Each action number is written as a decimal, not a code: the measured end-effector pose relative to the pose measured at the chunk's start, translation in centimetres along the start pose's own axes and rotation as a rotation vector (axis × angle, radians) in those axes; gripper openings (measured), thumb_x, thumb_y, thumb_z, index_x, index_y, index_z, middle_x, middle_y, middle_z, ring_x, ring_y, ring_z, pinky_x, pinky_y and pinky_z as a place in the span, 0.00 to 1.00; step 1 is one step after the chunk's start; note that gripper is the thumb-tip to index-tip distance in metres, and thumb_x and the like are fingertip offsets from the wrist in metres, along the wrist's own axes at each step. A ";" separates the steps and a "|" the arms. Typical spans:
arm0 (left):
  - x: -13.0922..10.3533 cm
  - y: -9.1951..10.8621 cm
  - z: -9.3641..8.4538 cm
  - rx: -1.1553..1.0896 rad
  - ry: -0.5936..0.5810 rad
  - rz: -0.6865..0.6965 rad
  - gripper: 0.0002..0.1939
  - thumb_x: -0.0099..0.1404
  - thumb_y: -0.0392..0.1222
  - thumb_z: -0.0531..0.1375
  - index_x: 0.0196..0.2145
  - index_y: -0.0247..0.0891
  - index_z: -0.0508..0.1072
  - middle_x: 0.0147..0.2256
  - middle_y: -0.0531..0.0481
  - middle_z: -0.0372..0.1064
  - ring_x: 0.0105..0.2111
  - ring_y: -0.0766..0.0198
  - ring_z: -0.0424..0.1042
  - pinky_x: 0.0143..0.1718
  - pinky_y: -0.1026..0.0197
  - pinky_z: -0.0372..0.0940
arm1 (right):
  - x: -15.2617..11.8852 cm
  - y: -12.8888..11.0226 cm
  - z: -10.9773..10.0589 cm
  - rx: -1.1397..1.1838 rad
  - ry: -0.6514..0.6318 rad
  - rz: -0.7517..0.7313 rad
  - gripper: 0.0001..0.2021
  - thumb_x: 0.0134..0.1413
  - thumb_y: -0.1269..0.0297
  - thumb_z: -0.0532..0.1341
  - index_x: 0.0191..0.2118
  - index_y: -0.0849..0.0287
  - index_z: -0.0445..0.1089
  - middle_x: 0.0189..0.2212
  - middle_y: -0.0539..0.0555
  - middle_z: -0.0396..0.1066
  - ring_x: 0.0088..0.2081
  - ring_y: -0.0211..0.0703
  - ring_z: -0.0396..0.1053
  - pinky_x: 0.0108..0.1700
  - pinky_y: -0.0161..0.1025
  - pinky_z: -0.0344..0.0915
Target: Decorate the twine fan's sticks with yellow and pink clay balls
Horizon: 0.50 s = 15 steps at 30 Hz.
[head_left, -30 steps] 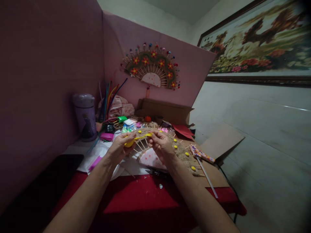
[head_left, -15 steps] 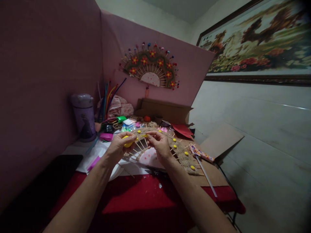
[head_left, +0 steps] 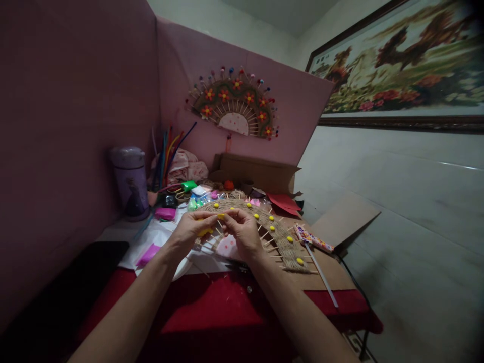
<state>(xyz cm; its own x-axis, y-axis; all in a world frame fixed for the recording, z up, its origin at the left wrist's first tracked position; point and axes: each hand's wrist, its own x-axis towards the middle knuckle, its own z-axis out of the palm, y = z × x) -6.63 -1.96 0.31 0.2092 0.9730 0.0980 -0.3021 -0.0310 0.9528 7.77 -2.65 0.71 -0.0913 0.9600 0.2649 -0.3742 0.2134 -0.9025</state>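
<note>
Red-draped table (head_left: 212, 308): bore your tan-twine arch (head_left: 283, 245).
Yellow clay-like bit (head_left: 221, 216): your left fingers (head_left: 210, 220) and right fingers (head_left: 233, 214) clamped it, apparently for steadiness.

Smooth, matt, clay-like yellow material (head_left: 220, 216) is pinched between the left hand (head_left: 191, 227) and the right hand (head_left: 241, 228). Just beyond the grip curves a rough band of fibrous twine (head_left: 289, 253), crossed by slim wooden-looking sticks (head_left: 310, 272) and dotted with smooth yellow discs (head_left: 290, 239). Matt spotted cloth (head_left: 226, 247) shows just below the grip, and farther down spreads plain red fabric (head_left: 212, 307). Well to the grip's left I see a smooth purple tumbler (head_left: 130, 191), seemingly plastic, its lid glossy; to the right lies dull brown cardboard (head_left: 342, 277).
</note>
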 end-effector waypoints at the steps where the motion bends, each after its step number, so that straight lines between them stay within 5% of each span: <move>1: 0.0 0.0 0.0 0.005 0.014 0.010 0.18 0.45 0.48 0.70 0.30 0.31 0.77 0.18 0.51 0.66 0.14 0.73 0.59 0.14 0.69 0.50 | -0.1 0.1 0.1 -0.031 0.021 -0.031 0.13 0.36 0.59 0.71 0.27 0.61 0.72 0.17 0.45 0.65 0.18 0.29 0.58 0.19 0.29 0.56; 10: -0.2 0.1 -0.3 -0.035 -0.079 -0.081 0.20 0.45 0.52 0.69 0.27 0.32 0.73 0.18 0.53 0.65 0.13 0.73 0.59 0.12 0.70 0.48 | -0.2 0.6 0.5 -0.236 0.081 -0.193 0.12 0.38 0.58 0.70 0.23 0.60 0.72 0.22 0.48 0.66 0.23 0.33 0.59 0.20 0.31 0.56; 15: -0.1 -0.1 -0.4 -0.066 -0.136 -0.140 0.18 0.48 0.51 0.68 0.25 0.32 0.70 0.18 0.53 0.63 0.13 0.74 0.58 0.12 0.70 0.47 | -0.1 0.6 -0.2 -0.402 0.014 -0.268 0.09 0.51 0.59 0.62 0.36 0.57 0.74 0.30 0.51 0.68 0.27 0.36 0.62 0.24 0.32 0.59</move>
<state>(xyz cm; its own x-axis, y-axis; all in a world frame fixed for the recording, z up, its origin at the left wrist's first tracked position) -7.03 -1.98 0.12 0.3754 0.9268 0.0085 -0.3210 0.1215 0.9393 7.70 -2.62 0.08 -0.0271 0.8634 0.5038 0.0041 0.5041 -0.8637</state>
